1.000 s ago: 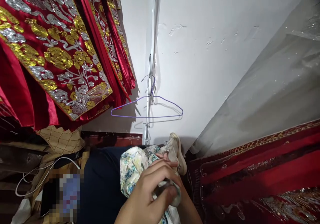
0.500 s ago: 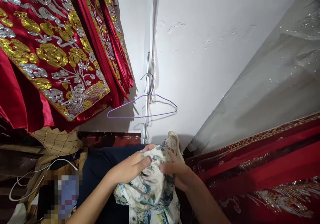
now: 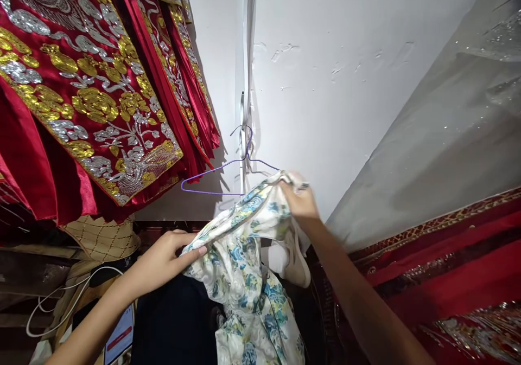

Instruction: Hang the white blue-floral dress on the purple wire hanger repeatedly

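A white garment with blue, green and yellow flowers (image 3: 240,262) is stretched between my two hands, its lower part hanging down over my lap. My left hand (image 3: 169,254) pinches one upper corner of the cloth between thumb and fingers. At the opposite upper corner, my right hand (image 3: 301,197) grips the fabric, slightly blurred and higher than the left. Just behind the cloth hangs a purple wire hanger (image 3: 211,168); the garment's right upper end covers the hanger's right arm. Whether the cloth is on the hanger or only in front of it, I cannot tell.
Red costumes with gold and silver embroidery (image 3: 97,104) hang at the left. A white wall (image 3: 309,110) stands ahead. Grey translucent sheeting (image 3: 423,137) and red beaded fabric (image 3: 459,278) lie to the right. A phone (image 3: 120,338) and a white cable (image 3: 52,332) are at lower left.
The bunched garment has been spread out between my hands. My right hand rose up and right to the hanger's right side; my left hand moved left along the cloth.
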Demonstrator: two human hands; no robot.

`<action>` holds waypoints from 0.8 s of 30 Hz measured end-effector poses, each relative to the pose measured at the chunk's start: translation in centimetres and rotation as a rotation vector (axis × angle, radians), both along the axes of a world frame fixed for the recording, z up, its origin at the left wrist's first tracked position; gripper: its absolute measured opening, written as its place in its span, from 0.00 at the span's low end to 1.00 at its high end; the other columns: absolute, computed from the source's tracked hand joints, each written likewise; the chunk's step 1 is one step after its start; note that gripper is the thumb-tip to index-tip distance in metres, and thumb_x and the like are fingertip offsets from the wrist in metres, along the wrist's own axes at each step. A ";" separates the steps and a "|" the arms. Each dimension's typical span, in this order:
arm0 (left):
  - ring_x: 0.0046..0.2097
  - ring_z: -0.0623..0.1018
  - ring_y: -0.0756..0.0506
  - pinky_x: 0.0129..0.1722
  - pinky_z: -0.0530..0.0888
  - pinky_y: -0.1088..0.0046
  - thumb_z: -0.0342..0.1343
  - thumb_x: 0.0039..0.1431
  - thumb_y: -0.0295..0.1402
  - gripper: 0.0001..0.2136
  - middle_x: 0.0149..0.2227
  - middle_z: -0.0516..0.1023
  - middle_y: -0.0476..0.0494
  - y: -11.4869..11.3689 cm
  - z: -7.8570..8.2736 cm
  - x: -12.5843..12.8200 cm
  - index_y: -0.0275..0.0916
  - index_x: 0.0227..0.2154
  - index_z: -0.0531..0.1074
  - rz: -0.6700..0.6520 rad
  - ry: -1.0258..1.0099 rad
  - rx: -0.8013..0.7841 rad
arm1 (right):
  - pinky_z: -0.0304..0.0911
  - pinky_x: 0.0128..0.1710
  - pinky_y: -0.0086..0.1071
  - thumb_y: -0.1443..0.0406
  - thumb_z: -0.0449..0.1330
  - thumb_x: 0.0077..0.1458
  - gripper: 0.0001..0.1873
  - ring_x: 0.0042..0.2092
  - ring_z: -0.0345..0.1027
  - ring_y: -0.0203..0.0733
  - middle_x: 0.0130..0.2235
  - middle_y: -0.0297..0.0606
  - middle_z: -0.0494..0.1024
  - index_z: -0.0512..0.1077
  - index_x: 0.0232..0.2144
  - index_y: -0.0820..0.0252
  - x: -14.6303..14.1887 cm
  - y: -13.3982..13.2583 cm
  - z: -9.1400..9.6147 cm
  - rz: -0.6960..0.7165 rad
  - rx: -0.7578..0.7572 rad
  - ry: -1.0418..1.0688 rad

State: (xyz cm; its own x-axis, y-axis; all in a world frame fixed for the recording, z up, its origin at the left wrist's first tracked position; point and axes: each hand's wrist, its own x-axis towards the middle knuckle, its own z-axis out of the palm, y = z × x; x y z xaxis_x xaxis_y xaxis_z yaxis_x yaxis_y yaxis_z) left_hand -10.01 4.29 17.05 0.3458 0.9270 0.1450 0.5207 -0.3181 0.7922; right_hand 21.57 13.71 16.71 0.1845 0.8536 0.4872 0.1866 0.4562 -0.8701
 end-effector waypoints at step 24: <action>0.47 0.79 0.35 0.45 0.71 0.63 0.40 0.67 0.45 0.21 0.46 0.81 0.39 8.6 2.0 0.0 0.44 0.54 0.68 0.341 0.477 0.143 | 0.46 0.25 0.30 0.61 0.60 0.57 0.22 0.23 0.45 0.32 0.19 0.26 0.51 0.52 0.19 0.56 0.4 -2.7 -7.8 -0.079 0.069 -0.357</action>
State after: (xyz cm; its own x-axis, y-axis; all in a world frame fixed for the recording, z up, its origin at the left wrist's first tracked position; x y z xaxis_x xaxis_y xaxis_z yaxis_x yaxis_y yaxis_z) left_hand -10.03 12.87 19.08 0.0899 0.9799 0.1782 0.8997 -0.1566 0.4074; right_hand 21.95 11.04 8.94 0.0571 0.8063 0.5887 0.5097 0.4835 -0.7116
